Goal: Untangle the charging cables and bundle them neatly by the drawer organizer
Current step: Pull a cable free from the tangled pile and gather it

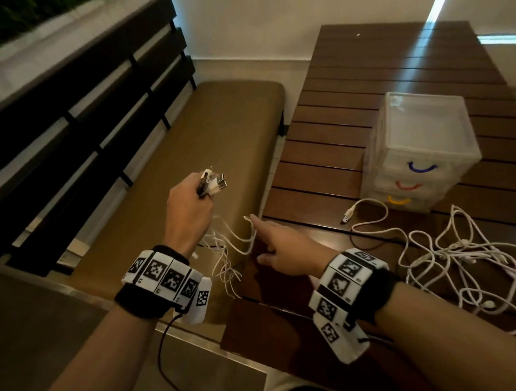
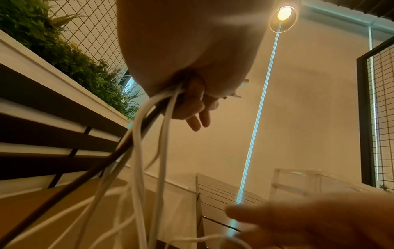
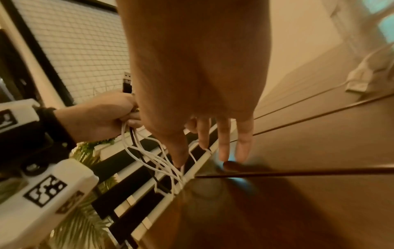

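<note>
My left hand (image 1: 193,206) is raised over the bench and grips a bunch of USB plug ends (image 1: 214,183), with a black plug (image 3: 127,82) among them. Their white cables (image 1: 223,249) and one dark one hang from the fist (image 2: 192,75) down past the table's corner. My right hand (image 1: 277,244) reaches left with straight fingers, and its index fingertip touches a hanging white cable (image 3: 204,149). More white cables lie in a tangle (image 1: 458,264) on the table at right. The clear drawer organizer (image 1: 421,142) stands behind them, with a loose plug (image 1: 347,216) in front of it.
The dark slatted wooden table (image 1: 350,110) fills the right side. Left of it is a bench with a brown cushion (image 1: 207,132) and a dark slatted backrest (image 1: 81,119). A narrow gap separates bench and table.
</note>
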`<state>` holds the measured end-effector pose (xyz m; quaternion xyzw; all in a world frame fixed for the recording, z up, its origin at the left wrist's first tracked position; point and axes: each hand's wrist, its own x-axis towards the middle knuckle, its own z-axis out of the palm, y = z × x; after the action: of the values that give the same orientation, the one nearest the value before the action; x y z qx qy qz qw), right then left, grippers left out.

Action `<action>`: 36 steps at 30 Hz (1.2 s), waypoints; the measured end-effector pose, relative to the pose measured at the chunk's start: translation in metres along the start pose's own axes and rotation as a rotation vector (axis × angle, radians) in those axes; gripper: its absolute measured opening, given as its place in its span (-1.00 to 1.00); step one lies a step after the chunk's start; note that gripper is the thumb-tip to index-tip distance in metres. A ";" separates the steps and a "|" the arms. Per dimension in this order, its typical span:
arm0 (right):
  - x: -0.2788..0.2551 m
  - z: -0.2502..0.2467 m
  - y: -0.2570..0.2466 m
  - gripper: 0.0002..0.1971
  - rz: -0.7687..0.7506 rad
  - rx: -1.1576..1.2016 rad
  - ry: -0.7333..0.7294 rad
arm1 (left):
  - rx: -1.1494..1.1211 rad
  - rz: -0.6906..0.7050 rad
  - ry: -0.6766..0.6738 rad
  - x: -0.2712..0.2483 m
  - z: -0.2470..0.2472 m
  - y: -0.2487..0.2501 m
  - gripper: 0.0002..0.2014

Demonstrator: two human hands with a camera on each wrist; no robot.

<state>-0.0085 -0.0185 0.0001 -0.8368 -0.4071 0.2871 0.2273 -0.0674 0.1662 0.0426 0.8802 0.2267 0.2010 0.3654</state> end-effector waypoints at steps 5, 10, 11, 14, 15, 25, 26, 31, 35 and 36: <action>0.008 -0.004 -0.010 -0.01 -0.037 0.012 0.042 | -0.037 -0.018 0.012 -0.003 -0.012 0.003 -0.72; -0.003 -0.010 0.014 -0.41 0.089 -0.150 -0.006 | -0.057 -0.030 -0.023 -0.006 -0.008 0.002 -0.72; -0.008 -0.014 0.021 -0.51 0.113 -0.167 0.010 | -0.062 -0.027 -0.028 -0.007 -0.005 0.005 -0.73; -0.021 -0.029 0.044 -0.57 0.202 -0.190 0.126 | -0.118 -0.023 -0.090 -0.012 0.007 0.017 -0.73; -0.025 -0.037 0.051 -0.59 0.231 -0.210 0.193 | -0.143 -0.022 -0.118 -0.014 0.012 0.023 -0.72; -0.052 -0.058 0.100 -0.77 0.409 -0.380 0.181 | 0.000 0.090 -0.381 -0.044 0.081 0.070 -0.75; -0.053 -0.056 0.100 -0.80 0.382 -0.385 0.192 | 0.034 0.078 -0.405 -0.048 0.086 0.073 -0.76; -0.064 -0.063 0.096 -0.86 0.317 -0.388 0.403 | -0.068 -0.002 -0.415 -0.066 0.096 0.085 -0.66; -0.089 -0.088 0.079 -0.83 0.286 -0.329 0.646 | -0.201 -0.020 -0.385 -0.073 0.099 0.103 -0.62; -0.096 -0.095 0.074 -0.81 0.264 -0.293 0.688 | -0.252 -0.033 -0.363 -0.074 0.100 0.108 -0.60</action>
<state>0.0471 -0.1523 0.0527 -0.9528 -0.2328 -0.0443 0.1895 -0.0484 0.0022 0.0427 0.8455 0.1446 0.0598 0.5106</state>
